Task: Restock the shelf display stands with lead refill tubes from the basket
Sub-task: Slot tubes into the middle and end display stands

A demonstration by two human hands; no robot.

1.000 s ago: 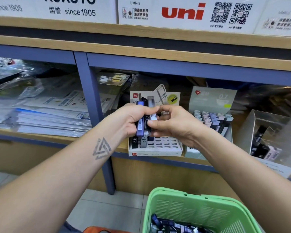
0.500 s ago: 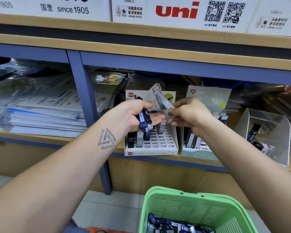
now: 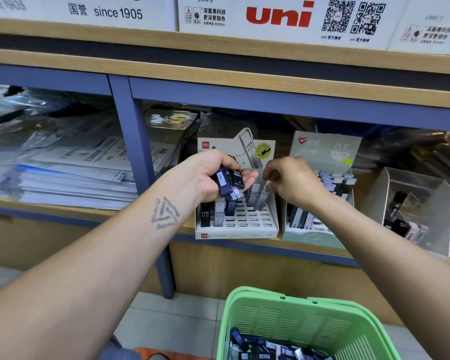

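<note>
Right hand [image 3: 294,181] lowered to white stand [image 3: 272,216], grip contents hidden; left hand [image 3: 208,175] clutches tubes [image 3: 227,181].

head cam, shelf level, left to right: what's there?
Stack of plastic-wrapped paper packs → blue shelf post → white HB 0.5 display stand → grey-green 0.7 display stand → clear acrylic bin.
</note>
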